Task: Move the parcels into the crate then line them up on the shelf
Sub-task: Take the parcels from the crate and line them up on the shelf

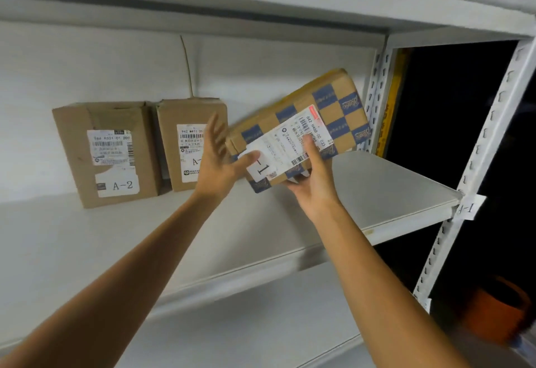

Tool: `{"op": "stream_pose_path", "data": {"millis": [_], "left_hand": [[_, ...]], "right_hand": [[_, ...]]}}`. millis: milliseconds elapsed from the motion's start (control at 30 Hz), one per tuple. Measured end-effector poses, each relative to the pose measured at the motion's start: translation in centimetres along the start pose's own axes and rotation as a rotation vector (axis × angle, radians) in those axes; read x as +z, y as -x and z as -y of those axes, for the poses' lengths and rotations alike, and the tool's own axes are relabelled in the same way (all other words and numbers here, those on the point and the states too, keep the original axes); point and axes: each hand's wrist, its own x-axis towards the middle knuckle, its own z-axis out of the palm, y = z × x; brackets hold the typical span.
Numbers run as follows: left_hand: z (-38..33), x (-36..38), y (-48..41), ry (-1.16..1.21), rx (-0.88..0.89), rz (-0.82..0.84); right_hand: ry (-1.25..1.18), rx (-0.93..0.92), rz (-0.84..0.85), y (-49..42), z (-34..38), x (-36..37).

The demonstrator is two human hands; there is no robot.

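Checkered parcel (339,112) hangs tilted in my grasp, its top leaning toward one o'clock and its lower corner close to the shelf board (377,193); I cannot tell whether it touches. My right hand (314,184) clamps its bottom edge, thumb on the label (293,141) and fingers underneath, to carry the weight. My left hand (216,161) is spread flat with only the thumb on the label, likely to steady it upright. At nine o'clock stand the A-2 parcel (107,152) and a second parcel (185,141), labels forward, the row this one should join.

Head camera, close before shelf (377,182)
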Motion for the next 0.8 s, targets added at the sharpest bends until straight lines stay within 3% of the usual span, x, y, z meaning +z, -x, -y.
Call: {"op": "stream_pose_path", "data": {"millis": [167, 367, 467, 600, 733, 800], "left_hand": [[1.2, 0.4, -3.6, -0.565, 0.165, 0.058], [3.3, 3.3, -5.9, -0.765, 0.269, 0.208], [5.1, 3.8, -7.7, -0.959, 0.331, 0.239], [7.3, 4.0, -8.6, -1.295, 0.184, 0.173], [8.3, 3.7, -9.3, -1.670, 0.503, 0.093], [8.6, 3.6, -9.6, -1.765, 0.535, 0.134]], "right_hand": [[0.151, -0.104, -0.106, -3.7, 0.5, -1.2], [0.419, -0.165, -0.122, -10.2, -1.0, -2.6], [0.599, -0.147, -0.034, -13.2, -1.8, -3.1], [0.799, -0.151, 0.148, -16.4, -3.3, -4.0], [0.847, -0.158, 0.245, -18.7, -3.8, -4.6], [0.842, -0.146, 0.269, -19.5, -3.9, -5.1]]}}
